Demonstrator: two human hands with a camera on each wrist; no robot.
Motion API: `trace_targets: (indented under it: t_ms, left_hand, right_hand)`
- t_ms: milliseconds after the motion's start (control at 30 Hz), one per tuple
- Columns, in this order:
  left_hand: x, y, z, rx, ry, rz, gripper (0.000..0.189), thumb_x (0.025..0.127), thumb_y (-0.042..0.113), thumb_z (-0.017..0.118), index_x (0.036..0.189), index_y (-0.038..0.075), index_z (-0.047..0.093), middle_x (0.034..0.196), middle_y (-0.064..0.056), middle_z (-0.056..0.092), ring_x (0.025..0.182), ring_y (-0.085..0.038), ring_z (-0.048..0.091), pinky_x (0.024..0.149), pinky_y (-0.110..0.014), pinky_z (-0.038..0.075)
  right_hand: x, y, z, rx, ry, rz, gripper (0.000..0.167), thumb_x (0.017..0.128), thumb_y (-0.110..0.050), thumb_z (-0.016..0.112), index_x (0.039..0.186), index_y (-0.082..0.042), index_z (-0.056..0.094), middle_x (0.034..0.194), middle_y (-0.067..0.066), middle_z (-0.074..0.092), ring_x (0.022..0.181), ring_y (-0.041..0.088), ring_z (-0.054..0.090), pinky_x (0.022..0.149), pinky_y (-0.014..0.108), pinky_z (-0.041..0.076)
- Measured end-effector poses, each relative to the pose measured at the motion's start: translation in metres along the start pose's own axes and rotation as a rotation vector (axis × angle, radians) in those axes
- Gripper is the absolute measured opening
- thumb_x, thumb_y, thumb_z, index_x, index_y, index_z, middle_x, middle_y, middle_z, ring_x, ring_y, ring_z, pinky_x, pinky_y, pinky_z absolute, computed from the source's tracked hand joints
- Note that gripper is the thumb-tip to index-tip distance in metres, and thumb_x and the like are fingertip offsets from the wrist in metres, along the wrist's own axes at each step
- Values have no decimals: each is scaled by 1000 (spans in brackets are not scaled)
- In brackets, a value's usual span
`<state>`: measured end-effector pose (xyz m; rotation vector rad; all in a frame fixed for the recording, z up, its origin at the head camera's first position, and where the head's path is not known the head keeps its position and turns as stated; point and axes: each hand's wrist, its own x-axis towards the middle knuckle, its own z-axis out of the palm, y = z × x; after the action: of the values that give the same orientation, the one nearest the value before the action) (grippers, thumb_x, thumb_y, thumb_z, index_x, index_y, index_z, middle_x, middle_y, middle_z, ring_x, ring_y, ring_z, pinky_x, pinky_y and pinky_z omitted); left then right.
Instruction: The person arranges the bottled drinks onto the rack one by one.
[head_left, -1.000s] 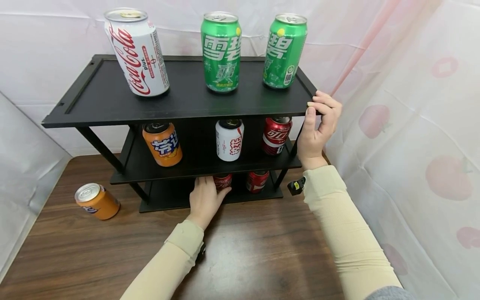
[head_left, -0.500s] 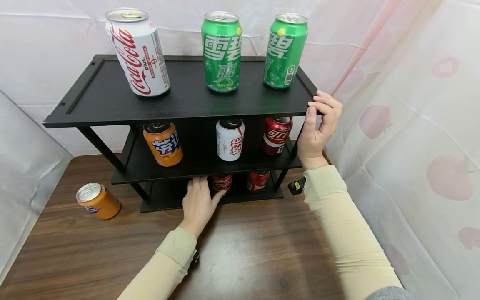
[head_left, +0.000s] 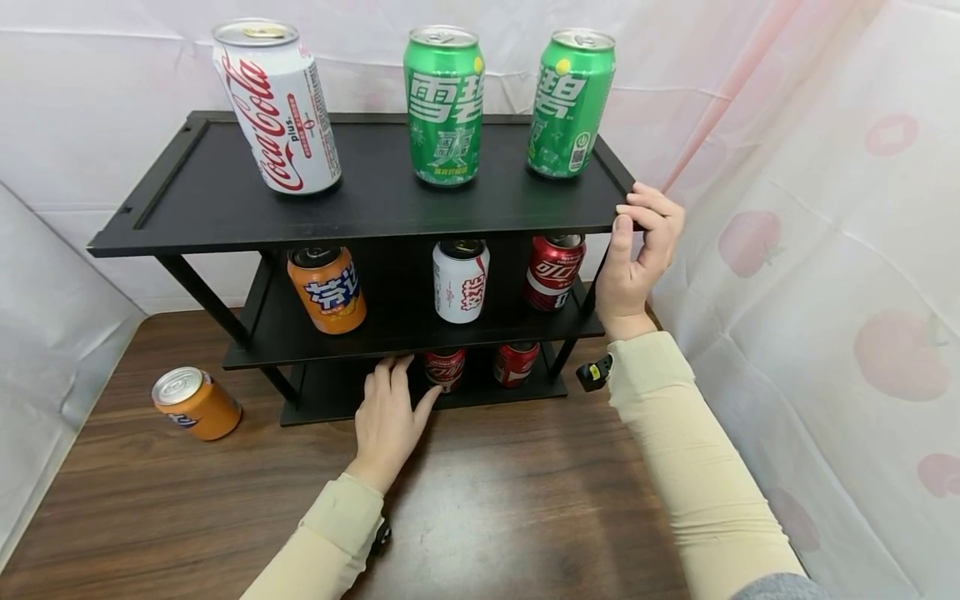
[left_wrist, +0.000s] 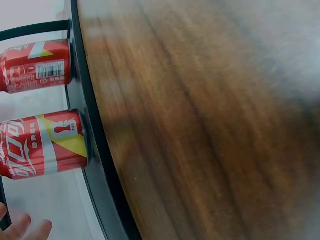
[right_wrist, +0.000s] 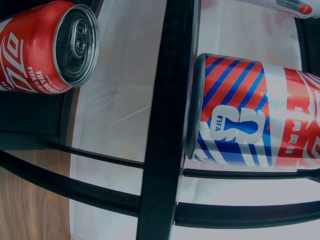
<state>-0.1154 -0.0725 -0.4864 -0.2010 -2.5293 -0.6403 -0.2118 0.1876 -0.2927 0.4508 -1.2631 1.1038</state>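
Note:
My left hand is at the front of the bottom shelf, fingers extended and holding nothing. Its spread thumb lies close to a red Coca-Cola can standing upright there; the middle shelf hides the can's top. The left wrist view shows that red can whole, with fingertips to one side of it. My right hand grips the front right corner of the black three-tier shelf rack at its top board. Farther right on the bottom shelf stands a second red can.
The top board bears a white Coca-Cola can and two green Sprite cans. On the middle shelf are an orange Fanta can, a white can and a red can. Another orange can stands on the wooden table.
My left hand has moved left and slightly back from the red can on the bottom shelf, and more of the can now shows. The right hand stays at the rack's corner.

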Motion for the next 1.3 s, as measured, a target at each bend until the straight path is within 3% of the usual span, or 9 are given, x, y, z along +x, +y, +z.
trace_targets:
  t_ms: [267,667,1100,1300]
  left_hand:
    - [-8,-5,-5,-1,73,10,59,86,41,75,130,6,57,125,-21,55,98,-39,56,58,-47,53]
    - [-14,-9,-17,-59,79,-107,50,88,40,73,118,3,57,122,-22,51,100,-38,50,66,-46,48]
    - [-17,-33,-35,-84,185,-153,38,89,29,73,105,0,54,110,-27,49,95,-41,47,63,-45,39]
    - [-18,-44,-45,-86,214,-214,28,90,20,69,103,1,54,108,-25,50,95,-42,47,65,-49,39]
  right_hand:
    - [0,-2,0,-5,0,6,34,90,-23,55,85,10,58,94,33,55,106,40,56,103,46,42]
    - [0,-1,0,-2,-2,7,33,90,-23,55,85,10,59,95,33,55,106,39,57,103,45,43]
    - [0,0,0,-2,2,1,34,90,-24,55,85,10,58,95,33,55,106,38,57,102,45,43]
    - [0,-1,0,-4,0,9,34,90,-23,55,85,10,58,95,31,56,106,38,57,102,44,43]
